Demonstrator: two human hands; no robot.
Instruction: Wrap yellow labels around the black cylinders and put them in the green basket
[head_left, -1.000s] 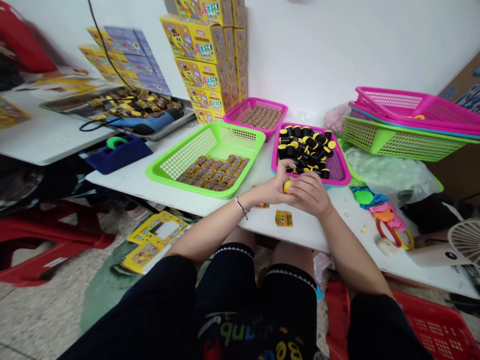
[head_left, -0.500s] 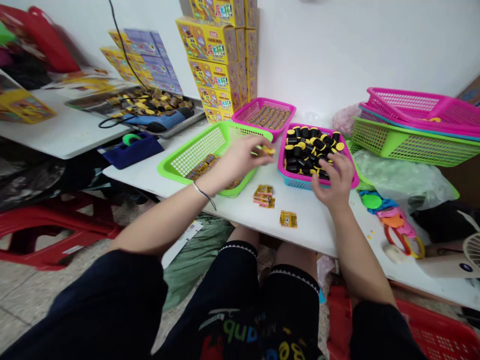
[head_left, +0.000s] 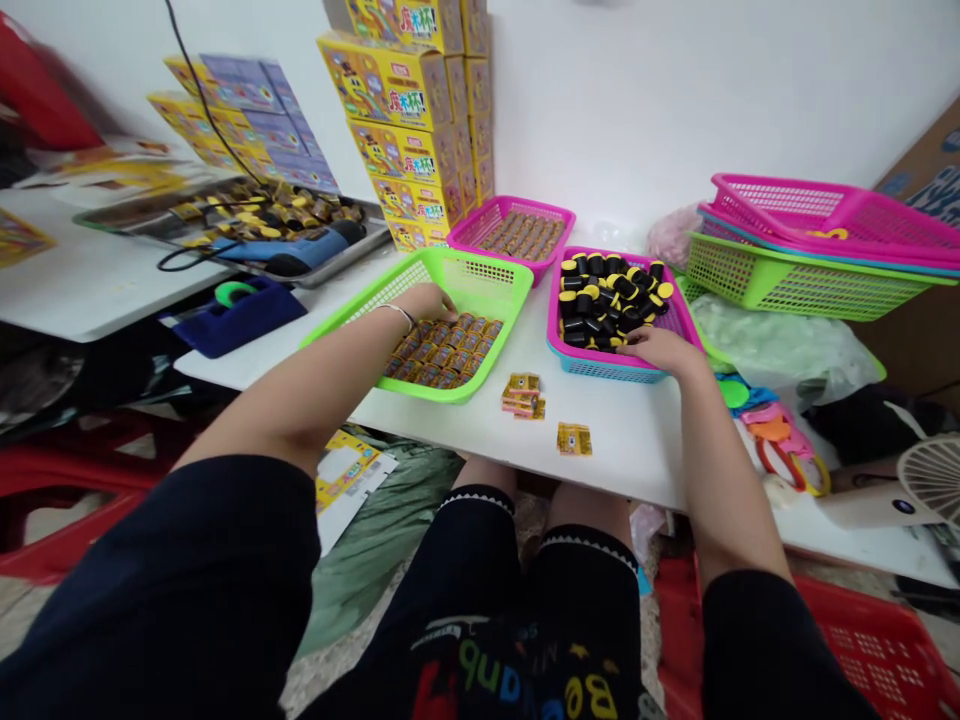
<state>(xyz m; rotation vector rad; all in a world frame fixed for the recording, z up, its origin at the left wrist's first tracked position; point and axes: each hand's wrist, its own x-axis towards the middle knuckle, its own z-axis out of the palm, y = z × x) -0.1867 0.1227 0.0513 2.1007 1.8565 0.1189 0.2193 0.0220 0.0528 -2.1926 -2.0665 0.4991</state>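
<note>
My left hand (head_left: 424, 303) is lowered into the green basket (head_left: 517, 300), fingers bent down at the back row of small labelled cylinders (head_left: 442, 352). What its fingertips hold is hidden. These cylinders stand in close rows, with bare basket floor behind them. Over the front of the pink basket (head_left: 553, 318), my right hand (head_left: 657, 350) has its fingertips closed on a small black pot with a yellow lid (head_left: 616, 343). Many similar pots lie loose around it. A small pile of yellow printed labels (head_left: 523, 395) and a separate label (head_left: 574, 439) are on the white table (head_left: 615, 430).
Behind the green basket is another pink basket (head_left: 568, 222) of packed cylinders. Yellow boxes (head_left: 390, 95) stand stacked at the wall. A metal tray (head_left: 379, 238) holds more pots and a blue tool (head_left: 292, 250). Stacked baskets (head_left: 817, 275) and a fan (head_left: 874, 505) are at right.
My left hand has gone left and down into the green basket, from between the two baskets with a small yellow thing in it. My right hand's spread fingers have closed among the black pots.
</note>
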